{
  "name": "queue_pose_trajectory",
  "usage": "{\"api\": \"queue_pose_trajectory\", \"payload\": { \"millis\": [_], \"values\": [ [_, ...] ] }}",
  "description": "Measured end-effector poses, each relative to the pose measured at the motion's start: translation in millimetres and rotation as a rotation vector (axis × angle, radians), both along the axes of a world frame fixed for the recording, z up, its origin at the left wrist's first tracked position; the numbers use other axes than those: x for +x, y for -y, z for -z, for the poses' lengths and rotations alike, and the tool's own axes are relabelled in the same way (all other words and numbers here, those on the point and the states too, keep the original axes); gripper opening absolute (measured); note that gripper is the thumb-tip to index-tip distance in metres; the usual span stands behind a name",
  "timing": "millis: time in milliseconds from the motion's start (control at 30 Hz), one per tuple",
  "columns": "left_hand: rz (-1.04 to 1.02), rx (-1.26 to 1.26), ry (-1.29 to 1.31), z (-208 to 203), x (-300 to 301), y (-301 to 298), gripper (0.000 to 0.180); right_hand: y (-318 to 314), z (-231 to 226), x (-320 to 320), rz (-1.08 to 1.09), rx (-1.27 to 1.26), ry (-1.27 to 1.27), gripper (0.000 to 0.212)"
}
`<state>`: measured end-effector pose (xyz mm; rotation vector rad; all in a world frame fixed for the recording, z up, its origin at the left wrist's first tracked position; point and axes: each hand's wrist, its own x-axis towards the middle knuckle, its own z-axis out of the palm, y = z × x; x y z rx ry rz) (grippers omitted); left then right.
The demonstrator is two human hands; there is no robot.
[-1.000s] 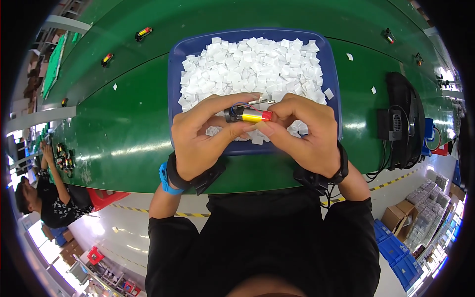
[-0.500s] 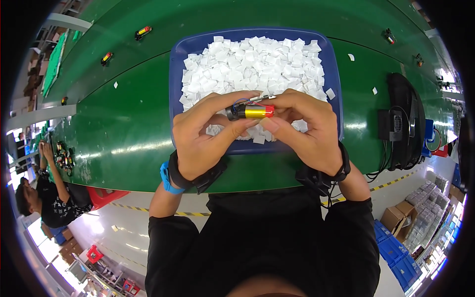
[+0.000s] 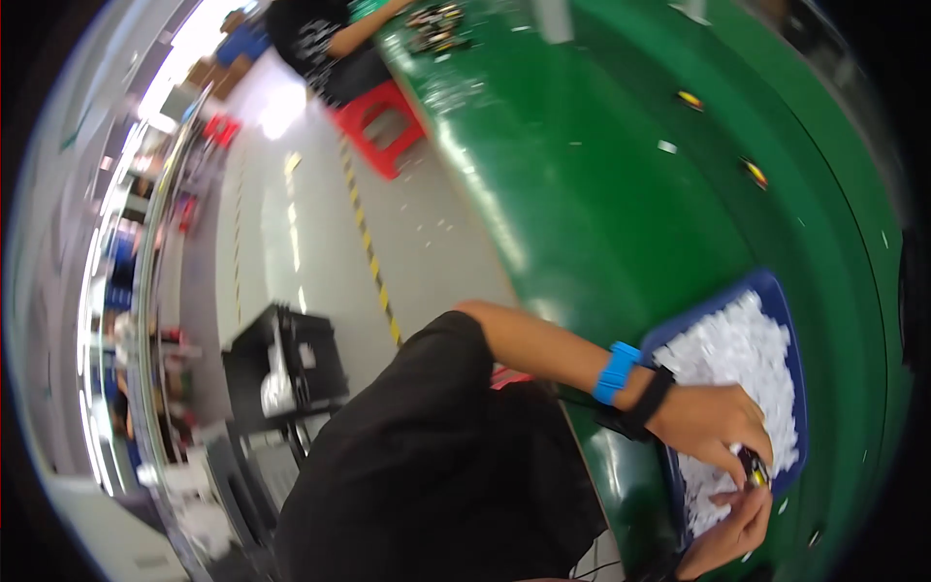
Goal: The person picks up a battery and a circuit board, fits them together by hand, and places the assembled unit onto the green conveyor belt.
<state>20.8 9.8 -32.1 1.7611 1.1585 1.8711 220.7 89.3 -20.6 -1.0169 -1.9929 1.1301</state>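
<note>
Head: component (image 3: 756,474) blurred, partly behind left hand (image 3: 713,422).

Two own hands (image 3: 713,422) (image 3: 734,532), one held device (image 3: 755,470), one blue tray (image 3: 776,295).

Glossy tabletop (image 3: 601,213), matt paper scraps (image 3: 734,344)

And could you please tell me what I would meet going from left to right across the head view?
Black crate, heap of small parts, blue wristband, white scrap, loose yellow-and-red part, held black-and-yellow part.
</note>
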Motion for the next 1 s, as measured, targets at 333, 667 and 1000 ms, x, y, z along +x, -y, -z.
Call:
{"api": "queue_pose_trajectory", "payload": {
  "millis": [333, 667, 1000],
  "values": [
    [-0.020, -0.003, -0.091, 0, -14, -8, 0.029, 9, -31, -32, 0.074, 0.060, 0.095, 0.043],
    [0.036, -0.067, -0.089, -1, -14, -2, 0.030, 7, -25, -27, 0.092, 0.053, 0.134, 0.045],
    [0.019, -0.033, -0.087, 0, -4, -3, 0.026, 7, -24, -19, 0.003, 0.111, 0.107, 0.052]
  ]
}}
